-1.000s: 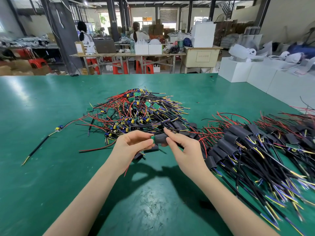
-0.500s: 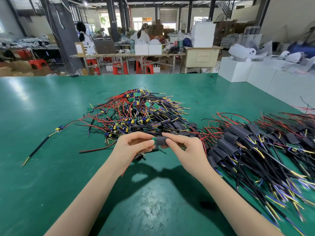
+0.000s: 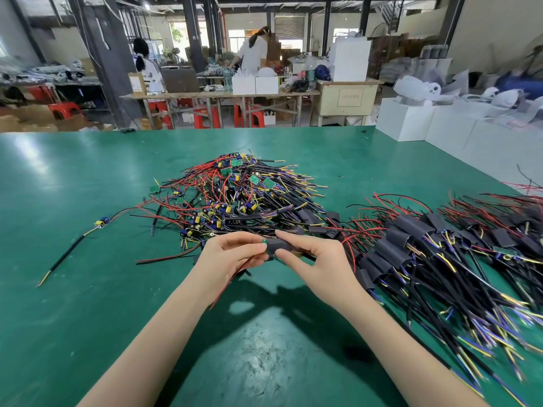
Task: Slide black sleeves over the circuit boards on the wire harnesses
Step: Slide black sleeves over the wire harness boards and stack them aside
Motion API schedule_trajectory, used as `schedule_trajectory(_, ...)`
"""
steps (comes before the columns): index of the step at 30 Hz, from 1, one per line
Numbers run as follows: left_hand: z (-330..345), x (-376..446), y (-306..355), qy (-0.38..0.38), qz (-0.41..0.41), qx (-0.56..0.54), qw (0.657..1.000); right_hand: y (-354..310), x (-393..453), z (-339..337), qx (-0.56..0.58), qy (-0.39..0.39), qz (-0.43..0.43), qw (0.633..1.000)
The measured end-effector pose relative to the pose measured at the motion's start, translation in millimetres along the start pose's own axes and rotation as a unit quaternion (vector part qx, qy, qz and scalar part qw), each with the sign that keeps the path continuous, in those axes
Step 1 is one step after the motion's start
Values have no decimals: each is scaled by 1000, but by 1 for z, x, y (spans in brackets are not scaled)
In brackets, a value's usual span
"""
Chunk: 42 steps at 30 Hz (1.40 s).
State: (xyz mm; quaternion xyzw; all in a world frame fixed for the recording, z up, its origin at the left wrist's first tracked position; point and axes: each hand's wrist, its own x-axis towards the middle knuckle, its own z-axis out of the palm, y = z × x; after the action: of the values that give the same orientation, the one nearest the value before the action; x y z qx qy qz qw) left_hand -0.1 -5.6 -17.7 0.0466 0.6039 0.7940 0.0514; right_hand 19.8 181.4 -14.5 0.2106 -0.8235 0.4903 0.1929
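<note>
My left hand [image 3: 227, 257] pinches the end of a small green circuit board [image 3: 264, 241] and its red wire, just above the green table. My right hand [image 3: 317, 258] pinches a black sleeve [image 3: 277, 245] between thumb and forefinger; the sleeve covers most of the board, with only a green tip showing at its left end. Behind my hands lies a tangled pile of bare harnesses [image 3: 235, 195] with green boards. To the right spreads a heap of sleeved harnesses [image 3: 435, 248].
The green table [image 3: 88, 289] stretches left, where a single harness [image 3: 76, 245] lies apart. A few loose black sleeves [image 3: 311, 220] sit between the piles. White boxes [image 3: 411, 118] stand beyond the right edge. Two people work at a far bench.
The black sleeve has slid further left over the board, leaving less green showing. Both hands stay in nearly the same place.
</note>
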Motion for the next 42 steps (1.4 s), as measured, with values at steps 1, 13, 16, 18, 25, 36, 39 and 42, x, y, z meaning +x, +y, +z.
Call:
schedule_trajectory(1,0,0,1,3,-4,-1,1000,0,1,-1,-17,-10,-15,1000)
schedule_trajectory(13,-3,-1,6,-26,-19,2,999,4,5,-6,87,-16,38,995)
schedule_trajectory(16,-1,-1,2,-31,-12,3,999,7,3,-3,87,-16,39,995)
schedule_trajectory(18,1,-2,0,-30,-6,3,1000,7,2,1,51,-7,27,998)
schedule_trajectory(25,3,-2,6,-12,5,-34,999,-4,1,7,28,40,27,998)
schedule_trajectory(36,7,-3,-4,1,50,-3,999,3,-1,12,34,83,89,992)
schedule_trajectory(39,7,-3,-6,7,60,-3,998,2,-1,10,61,68,106,990)
schedule_trajectory(42,6,-1,-4,-20,45,-44,998,0,1,6,97,50,115,987)
